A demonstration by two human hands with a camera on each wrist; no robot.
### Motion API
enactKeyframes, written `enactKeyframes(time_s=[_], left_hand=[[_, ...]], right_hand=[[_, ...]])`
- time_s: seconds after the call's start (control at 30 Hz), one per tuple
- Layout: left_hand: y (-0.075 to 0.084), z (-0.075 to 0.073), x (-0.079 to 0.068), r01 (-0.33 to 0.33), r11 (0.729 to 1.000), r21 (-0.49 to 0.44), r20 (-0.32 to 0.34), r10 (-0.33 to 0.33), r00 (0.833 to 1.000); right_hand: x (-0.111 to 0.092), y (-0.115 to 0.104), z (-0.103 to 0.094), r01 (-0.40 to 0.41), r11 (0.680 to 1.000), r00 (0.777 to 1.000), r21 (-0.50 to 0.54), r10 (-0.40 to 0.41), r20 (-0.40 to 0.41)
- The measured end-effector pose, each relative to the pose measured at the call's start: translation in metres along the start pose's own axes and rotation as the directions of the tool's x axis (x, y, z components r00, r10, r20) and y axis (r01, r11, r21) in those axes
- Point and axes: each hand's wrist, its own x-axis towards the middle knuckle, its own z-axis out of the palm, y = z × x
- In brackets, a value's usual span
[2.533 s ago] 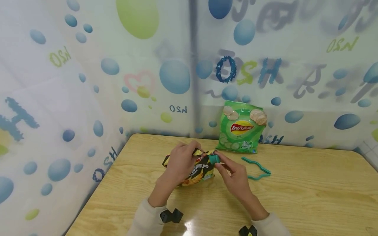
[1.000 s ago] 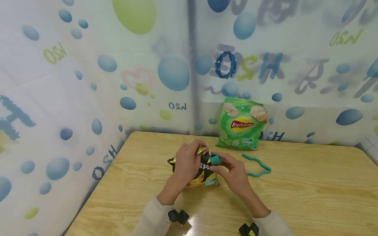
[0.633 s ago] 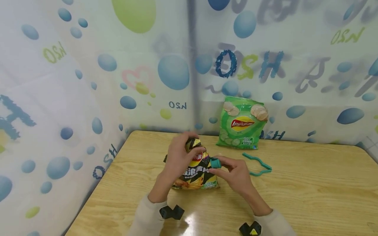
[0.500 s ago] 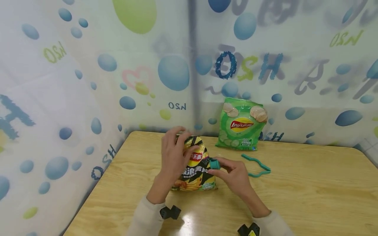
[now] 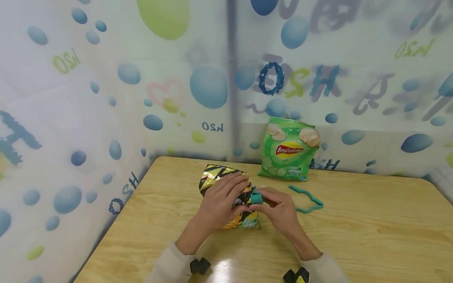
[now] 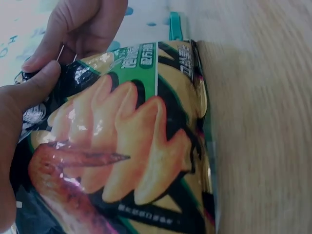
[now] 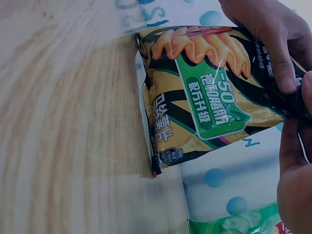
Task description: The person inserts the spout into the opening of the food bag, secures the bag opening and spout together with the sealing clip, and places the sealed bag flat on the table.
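A black-and-yellow chip bag (image 5: pixel 216 173) stands on the table, its front partly hidden by my left hand (image 5: pixel 223 198). That hand lies across the bag with fingers fairly straight and the thumb stretched along the front, as the left wrist view shows of the bag (image 6: pixel 122 141). At the bag's right side, my right hand (image 5: pixel 279 208) pinches the teal end of a bag clip (image 5: pixel 256 197) between thumb and fingers. The rest of this clip is hidden by the bag and hands. In the right wrist view, the bag's lower front (image 7: pixel 204 97) faces the camera.
A green Lay's chip bag (image 5: pixel 288 151) leans upright against the patterned curtain (image 5: pixel 209 86) at the back. A second teal clip (image 5: pixel 309 198) lies spread in a V on the wooden table (image 5: pixel 371 224), right of my right hand.
My left hand moves from the bag's top and left side to across its front; the top section now shows beyond the fingers. The right hand stays pinching the teal clip's end.
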Motion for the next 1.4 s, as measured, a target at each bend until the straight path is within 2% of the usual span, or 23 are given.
enactKeyframes(time_s=[0.13,0.27,0.47,0.57,0.73,0.87,1.07,1.17,1.4], left_hand=[[0.004,0.000,-0.003,0.072,0.997,-0.012,0.066,-0.071,0.995],[0.007,0.001,-0.004,0.164,0.985,-0.054,0.112,-0.157,0.981],[0.008,0.001,-0.003,0.247,0.964,-0.101,0.131,-0.233,0.964],[0.009,0.000,-0.003,0.271,0.959,-0.088,0.136,-0.258,0.957],[0.009,0.001,0.000,0.297,0.951,-0.087,0.161,-0.281,0.946],[0.009,0.001,0.001,0.327,0.937,-0.120,0.179,-0.304,0.936],[0.008,0.005,-0.001,0.392,0.892,-0.225,0.199,-0.352,0.915],[0.007,0.007,-0.002,0.388,0.883,-0.263,0.181,-0.350,0.919],[0.007,0.009,-0.003,0.375,0.878,-0.296,0.146,-0.347,0.927]], right_hand=[[-0.001,0.001,0.002,0.008,1.000,1.000,0.020,-0.009,0.011],[-0.001,-0.004,0.004,0.012,1.000,1.000,0.015,-0.012,-0.001],[0.003,-0.027,0.013,0.011,0.990,0.998,-0.141,-0.020,-0.061],[0.006,-0.035,0.015,-0.030,0.980,0.998,-0.198,0.017,-0.064],[0.008,-0.035,0.008,-0.072,0.975,0.997,-0.210,0.072,-0.010],[0.007,-0.025,0.000,-0.045,0.979,0.998,-0.200,0.052,0.031],[0.003,-0.005,-0.004,0.000,0.987,1.000,-0.158,0.001,0.002],[0.003,-0.006,-0.002,0.006,0.989,1.000,-0.151,-0.009,-0.019],[0.008,-0.033,0.006,-0.018,0.987,1.000,-0.160,0.014,-0.027]])
